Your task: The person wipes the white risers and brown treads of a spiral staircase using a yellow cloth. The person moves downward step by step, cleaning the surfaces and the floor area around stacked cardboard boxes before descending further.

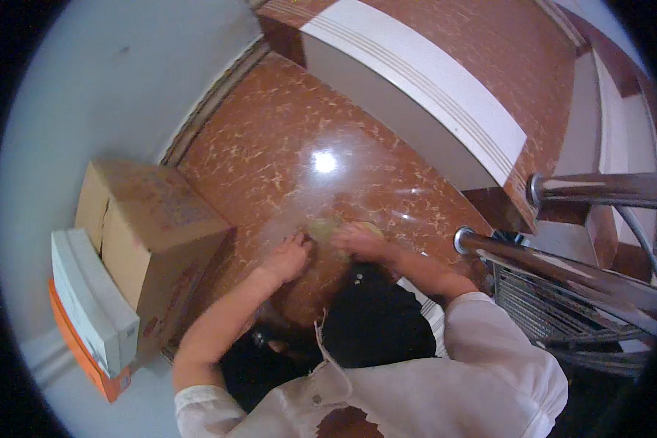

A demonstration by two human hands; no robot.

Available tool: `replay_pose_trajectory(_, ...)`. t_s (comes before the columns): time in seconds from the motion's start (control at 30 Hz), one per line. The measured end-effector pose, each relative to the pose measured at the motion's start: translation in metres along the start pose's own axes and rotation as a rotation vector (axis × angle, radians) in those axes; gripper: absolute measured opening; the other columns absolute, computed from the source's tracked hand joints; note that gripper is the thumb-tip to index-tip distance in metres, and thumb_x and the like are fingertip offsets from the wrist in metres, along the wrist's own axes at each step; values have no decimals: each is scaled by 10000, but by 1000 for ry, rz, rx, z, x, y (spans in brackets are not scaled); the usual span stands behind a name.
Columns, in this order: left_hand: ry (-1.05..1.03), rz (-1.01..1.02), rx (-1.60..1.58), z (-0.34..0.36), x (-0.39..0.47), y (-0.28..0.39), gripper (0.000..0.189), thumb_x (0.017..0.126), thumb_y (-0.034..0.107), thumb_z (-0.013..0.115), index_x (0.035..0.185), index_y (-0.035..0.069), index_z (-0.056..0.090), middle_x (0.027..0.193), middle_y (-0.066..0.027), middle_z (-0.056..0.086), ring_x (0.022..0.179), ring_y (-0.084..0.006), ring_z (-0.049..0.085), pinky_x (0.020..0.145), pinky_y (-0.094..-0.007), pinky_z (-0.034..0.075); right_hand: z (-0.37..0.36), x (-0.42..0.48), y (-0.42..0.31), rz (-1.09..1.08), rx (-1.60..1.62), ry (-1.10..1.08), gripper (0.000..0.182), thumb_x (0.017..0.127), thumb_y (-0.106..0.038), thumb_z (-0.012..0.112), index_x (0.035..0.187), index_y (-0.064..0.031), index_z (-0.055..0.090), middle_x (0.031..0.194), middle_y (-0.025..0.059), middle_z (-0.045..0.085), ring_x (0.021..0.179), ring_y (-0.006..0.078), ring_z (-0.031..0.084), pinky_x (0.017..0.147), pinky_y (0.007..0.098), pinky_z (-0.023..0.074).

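Observation:
My right hand (356, 240) lies over a pale yellow-green cloth (324, 229) on the glossy red-brown marble-patterned floor (263, 142). The cloth shows on both sides of that hand, and its outline is blurred. My left hand (289, 258) is low over the floor just left of the cloth, fingers bent downward. Whether it grips anything is hidden from this angle. Both forearms reach forward past my dark-clothed knees (383, 317).
A cardboard box (169, 213) stands at left by the wall, with white (96, 301) and orange (82, 345) boxes beside it. Ahead rises a step with a white edge (416, 71). Metal railing posts (547, 263) and a wire rack (536, 301) are at right.

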State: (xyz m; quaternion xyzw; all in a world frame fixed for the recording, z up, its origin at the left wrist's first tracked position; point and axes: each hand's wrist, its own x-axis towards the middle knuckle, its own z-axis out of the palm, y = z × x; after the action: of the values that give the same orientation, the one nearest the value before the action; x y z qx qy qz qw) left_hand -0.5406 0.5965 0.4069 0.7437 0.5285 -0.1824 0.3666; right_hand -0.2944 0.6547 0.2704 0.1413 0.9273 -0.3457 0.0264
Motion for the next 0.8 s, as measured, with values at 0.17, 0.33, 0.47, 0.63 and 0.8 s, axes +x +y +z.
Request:
replay_pose_trajectory(0.17,67,-51,-39,-34,-87,-13,448,920,231,592,1328,55,527,1388,-207,474,1262,-390,481,1056,-467,406,0,-77,16,306,237,285,586,626,39,660,1189,-121,619,1265,85,603,1207,325,529,1033,464,401)
replay_pose_trajectory(0.33,239,-140,-156,-53,-148,-13,440,928,252,611,1315,56,538,1343,-216,509,1201,-394,527,1027,-447,439,-89,-81,-1,621,2031,472,501,836,-192,545,1306,-17,548,1188,174,644,1006,341,650,857,441,544)
replay_pose_trajectory(0.47,499,-75,-222,-82,-182,1,359,916,173,597,1241,24,579,1237,-208,592,1169,-378,554,996,-450,452,-152,-25,-24,272,2144,395,602,827,-260,556,1330,61,482,1192,245,625,1008,359,646,859,453,549)
replay_pose_trajectory(0.63,970,-57,-174,-80,-242,2,207,882,55,624,1084,36,668,1017,-166,690,965,-371,647,857,-423,528,-221,67,-103,213,1881,451,654,789,-206,557,1368,61,412,1227,245,594,949,353,663,801,418,578)
replay_pose_trajectory(0.8,1442,-98,-73,-62,-313,18,212,877,55,617,1082,15,655,1030,-144,681,1012,-324,646,883,-450,505,-279,160,-227,-18,1263,569,583,760,-107,593,1319,11,477,1188,190,612,1001,306,650,845,397,549)
